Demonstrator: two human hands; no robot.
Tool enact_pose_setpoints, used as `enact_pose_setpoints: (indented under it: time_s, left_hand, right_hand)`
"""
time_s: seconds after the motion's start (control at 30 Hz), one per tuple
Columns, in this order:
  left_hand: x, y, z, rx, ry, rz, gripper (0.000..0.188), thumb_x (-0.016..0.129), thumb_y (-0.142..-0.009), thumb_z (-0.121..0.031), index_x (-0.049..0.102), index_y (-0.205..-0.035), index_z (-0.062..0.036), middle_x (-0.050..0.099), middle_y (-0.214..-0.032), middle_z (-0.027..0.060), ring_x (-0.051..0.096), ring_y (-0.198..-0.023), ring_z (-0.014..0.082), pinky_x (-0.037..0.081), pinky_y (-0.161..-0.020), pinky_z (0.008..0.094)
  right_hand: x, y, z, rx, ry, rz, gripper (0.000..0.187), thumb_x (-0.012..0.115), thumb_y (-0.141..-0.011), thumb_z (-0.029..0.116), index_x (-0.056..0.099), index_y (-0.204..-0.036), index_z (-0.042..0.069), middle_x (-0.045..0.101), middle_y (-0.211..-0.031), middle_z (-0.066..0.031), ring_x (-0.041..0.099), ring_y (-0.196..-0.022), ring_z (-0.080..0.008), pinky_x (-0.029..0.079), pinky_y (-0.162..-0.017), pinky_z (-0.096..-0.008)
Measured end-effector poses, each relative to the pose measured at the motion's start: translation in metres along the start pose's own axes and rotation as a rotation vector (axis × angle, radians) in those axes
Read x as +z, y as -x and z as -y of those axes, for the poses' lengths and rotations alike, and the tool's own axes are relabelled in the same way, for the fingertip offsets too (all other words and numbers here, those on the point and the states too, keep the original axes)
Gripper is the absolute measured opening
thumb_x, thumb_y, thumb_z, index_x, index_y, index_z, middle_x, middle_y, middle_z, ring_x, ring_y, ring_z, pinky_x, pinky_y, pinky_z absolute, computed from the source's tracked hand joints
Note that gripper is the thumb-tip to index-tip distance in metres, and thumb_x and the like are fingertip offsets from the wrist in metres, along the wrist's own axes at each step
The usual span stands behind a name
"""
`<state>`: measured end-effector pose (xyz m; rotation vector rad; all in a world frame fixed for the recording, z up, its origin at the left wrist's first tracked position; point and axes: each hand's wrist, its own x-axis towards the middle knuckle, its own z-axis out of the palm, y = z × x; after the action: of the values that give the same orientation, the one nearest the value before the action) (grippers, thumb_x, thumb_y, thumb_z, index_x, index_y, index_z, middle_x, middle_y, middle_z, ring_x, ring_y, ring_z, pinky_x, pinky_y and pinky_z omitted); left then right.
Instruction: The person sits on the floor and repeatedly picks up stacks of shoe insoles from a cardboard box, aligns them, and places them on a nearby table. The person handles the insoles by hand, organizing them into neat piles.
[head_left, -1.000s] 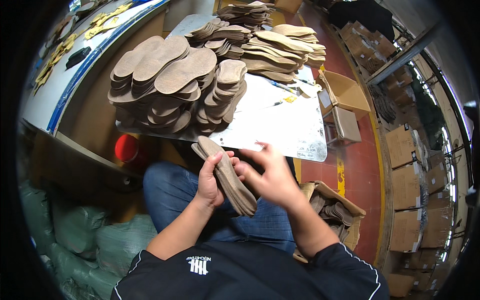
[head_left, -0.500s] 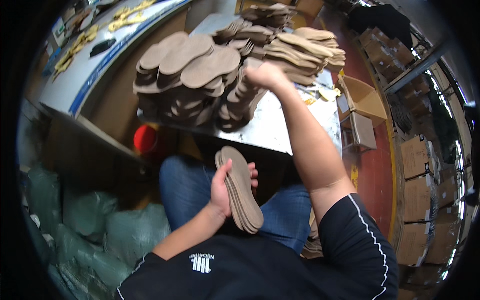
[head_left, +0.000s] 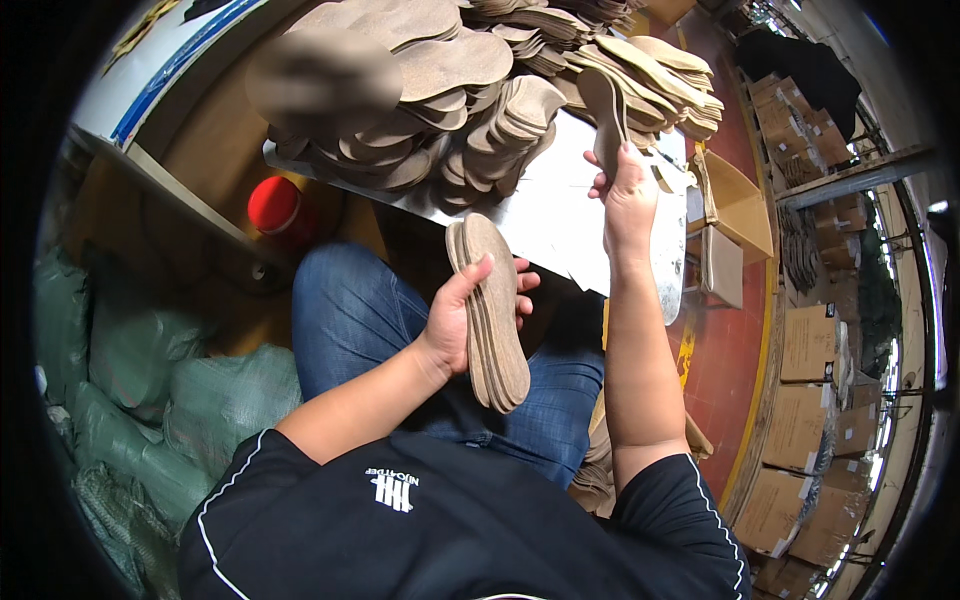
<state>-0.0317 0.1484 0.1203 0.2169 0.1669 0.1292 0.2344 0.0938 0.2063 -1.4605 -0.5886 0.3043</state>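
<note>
A small stack of brown shoe insoles [head_left: 497,318] stands upright above my lap, and my left hand [head_left: 463,310] is closed round it, thumb on the near face. My right hand [head_left: 632,205] is raised over the right part of the metal table [head_left: 573,180], gripping a brown insole [head_left: 603,112] by its lower end. Whether that is one insole or a thin pair, I cannot tell. Piles of brown insoles [head_left: 455,70] cover the table's left and middle. Paler beige insoles [head_left: 650,85] lie stacked just beyond my right hand.
Beneath the table's left side is a red round container [head_left: 274,205]. Green wrapped sacks [head_left: 230,400] fill the lower left. An open cardboard box [head_left: 735,205] stands right of the table, with stacked cartons [head_left: 800,428] farther right. A blue-edged workbench [head_left: 180,70] runs along the upper left.
My right hand has come away from the middle pile and moved right, now with an insole in it. My left hand still holds its stack. The whole view has shifted.
</note>
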Motion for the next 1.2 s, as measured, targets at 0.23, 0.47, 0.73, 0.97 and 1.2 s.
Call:
enact_pose_setpoints:
  time_s: [0.23,0.47,0.73,0.97,1.2]
  left_hand:
    - [0.005,0.013,0.013,-0.011,-0.119,-0.107,0.077,0.061,-0.112,-0.057,0.052,-0.162,0.0017,0.071,-0.139,0.0147,0.075,-0.106,0.0220,0.064,-0.093,0.0386]
    - [-0.002,0.018,0.000,0.022,-0.011,-0.047,0.082,0.061,-0.112,-0.059,0.049,-0.164,0.0031,0.068,-0.143,0.0161,0.073,-0.109,0.0243,0.063,-0.093,0.0408]
    - [0.001,0.001,-0.013,0.082,-0.058,-0.018,0.080,0.062,-0.112,-0.061,0.054,-0.159,0.0030,0.071,-0.144,0.0186,0.074,-0.125,0.0258,0.065,-0.107,0.0473]
    - [0.009,-0.008,-0.001,0.150,-0.088,0.092,0.087,0.072,-0.109,-0.053,0.038,-0.167,0.0031,0.052,-0.165,0.0301,0.060,-0.151,0.0433,0.059,-0.121,0.0544]
    - [0.001,-0.007,-0.007,0.120,-0.109,0.112,0.094,0.068,-0.109,-0.065,0.039,-0.167,0.0034,0.053,-0.165,0.0293,0.064,-0.147,0.0407,0.062,-0.117,0.0514]
  right_hand:
    - [0.057,-0.054,0.019,-0.323,0.818,-0.035,0.061,0.071,-0.110,0.052,0.079,-0.134,-0.004,0.082,-0.092,-0.0156,0.076,-0.078,-0.0177,0.061,-0.077,-0.0368]
    - [0.046,-0.031,0.034,-0.092,0.271,-0.042,0.055,0.074,-0.110,0.044,0.075,-0.138,-0.005,0.083,-0.116,-0.0163,0.074,-0.092,-0.0193,0.061,-0.086,-0.0356]
    - [0.006,0.163,0.034,-0.227,0.201,0.019,0.054,0.072,-0.111,0.025,0.063,-0.155,-0.005,0.077,-0.136,-0.0165,0.068,-0.097,-0.0156,0.059,-0.091,-0.0341]
    - [0.003,0.256,0.029,-0.135,0.638,0.306,0.066,0.084,-0.099,0.020,0.062,-0.156,-0.005,0.073,-0.136,-0.0255,0.072,-0.120,-0.0373,0.057,-0.106,-0.0453]
    - [0.003,0.256,0.022,0.118,0.337,0.346,0.065,0.080,-0.101,0.016,0.051,-0.155,-0.006,0.070,-0.138,-0.0217,0.069,-0.134,-0.0295,0.054,-0.117,-0.0433]
